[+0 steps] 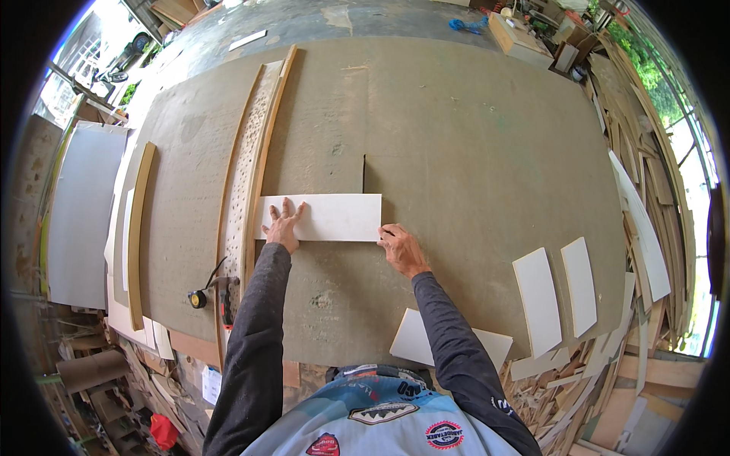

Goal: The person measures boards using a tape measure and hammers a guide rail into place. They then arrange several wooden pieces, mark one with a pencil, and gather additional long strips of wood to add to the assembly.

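A white rectangular board (334,218) lies flat on the large brown worktable (471,152). Its left end meets a long wooden strip (272,129). My left hand (283,228) presses down on the board near that end, fingers spread. At the board's right end my right hand (404,252) is closed in a pinch around a small dark pencil-like stick (390,234), mostly covered by the fingers. Just beyond the board, a thin dark line (364,175) shows on the tabletop.
Left of the strip lie a tape measure (198,299) and a hammer (226,308). A wooden bar (141,235) rests farther left. Other white boards lie under my right forearm (413,338) and at the right (537,304). Scrap wood (646,167) is piled beyond the table's right edge.
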A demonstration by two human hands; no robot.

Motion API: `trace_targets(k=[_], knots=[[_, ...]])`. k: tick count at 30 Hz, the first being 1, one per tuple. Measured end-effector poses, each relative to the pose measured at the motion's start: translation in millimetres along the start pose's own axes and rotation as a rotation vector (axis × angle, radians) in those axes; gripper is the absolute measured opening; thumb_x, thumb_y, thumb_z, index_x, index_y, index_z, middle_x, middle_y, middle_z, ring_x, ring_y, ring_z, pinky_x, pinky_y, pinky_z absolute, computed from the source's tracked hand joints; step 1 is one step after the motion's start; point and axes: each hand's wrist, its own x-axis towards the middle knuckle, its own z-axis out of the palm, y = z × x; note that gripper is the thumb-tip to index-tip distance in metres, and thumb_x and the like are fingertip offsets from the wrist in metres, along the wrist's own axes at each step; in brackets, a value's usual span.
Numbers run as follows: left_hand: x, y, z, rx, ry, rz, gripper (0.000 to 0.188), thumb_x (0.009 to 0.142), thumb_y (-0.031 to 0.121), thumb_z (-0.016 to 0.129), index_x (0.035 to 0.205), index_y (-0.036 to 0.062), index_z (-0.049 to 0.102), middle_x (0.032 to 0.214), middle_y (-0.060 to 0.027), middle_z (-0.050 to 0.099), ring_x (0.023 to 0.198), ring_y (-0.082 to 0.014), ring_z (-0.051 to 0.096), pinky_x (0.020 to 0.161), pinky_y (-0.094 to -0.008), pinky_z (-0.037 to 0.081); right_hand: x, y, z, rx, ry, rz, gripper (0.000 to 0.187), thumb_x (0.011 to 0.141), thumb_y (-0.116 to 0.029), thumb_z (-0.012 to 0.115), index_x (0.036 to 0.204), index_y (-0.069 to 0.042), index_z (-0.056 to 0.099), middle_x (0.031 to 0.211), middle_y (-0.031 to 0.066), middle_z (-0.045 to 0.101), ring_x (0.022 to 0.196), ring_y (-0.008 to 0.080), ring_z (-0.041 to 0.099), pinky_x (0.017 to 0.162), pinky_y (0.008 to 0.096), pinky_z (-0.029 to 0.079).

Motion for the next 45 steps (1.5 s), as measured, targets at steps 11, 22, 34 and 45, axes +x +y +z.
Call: trace_targets(k=[11,22,34,45], knots=[[4.3,-1.7,-0.6,-0.006,0.012,0.007,0.111,0.066,-0.017,0.052,0.154,0.0457,0.031,0.169,-0.0063,0.012,0.152,-0.0455,0.011,0.108,-0.0783,0.024,5.2,3.6,-0.3,-0.005,-0.01,0.006,0.021,0.082,-0.006,0.072,0.102,-0.001,0.07,0.107,0.0089,0.068,0.1,0.027,0.063,0.086,0.0383,0.056],[9.6,-1.6,-1.6,0.001,0.022,0.013,0.111,0.066,-0.018,0.052,0.155,0.0448,0.03,0.169,-0.0063,0.012,0.152,-0.0454,0.011,0.108,-0.0782,0.025,9.1,4.5,-1.3,-0.031,0.009,0.003,0.021,0.082,-0.007,0.073,0.102,-0.001,0.071,0.104,0.008,0.069,0.096,0.0266,0.062,0.084,0.0387,0.055],[15.3,-1.6,-3.1,-0.005,0.032,0.018,0.112,0.064,-0.017,0.053,0.154,0.0451,0.031,0.169,-0.0062,0.013,0.151,-0.0467,0.011,0.107,-0.0793,0.025,14.4,11.6,0.5,-0.03,0.012,-0.014,0.022,0.081,-0.007,0.074,0.102,-0.002,0.072,0.103,0.0074,0.069,0.095,0.0255,0.062,0.086,0.0385,0.053],[22.0,-2.3,-2.6,-0.013,0.045,0.018,0.111,0.065,-0.018,0.053,0.154,0.045,0.032,0.169,-0.0061,0.013,0.151,-0.0473,0.011,0.107,-0.0795,0.025,20.2,15.3,1.0,-0.03,0.019,-0.019,0.022,0.081,-0.007,0.074,0.102,-0.002,0.073,0.102,0.0073,0.069,0.093,0.0251,0.062,0.086,0.0376,0.054]])
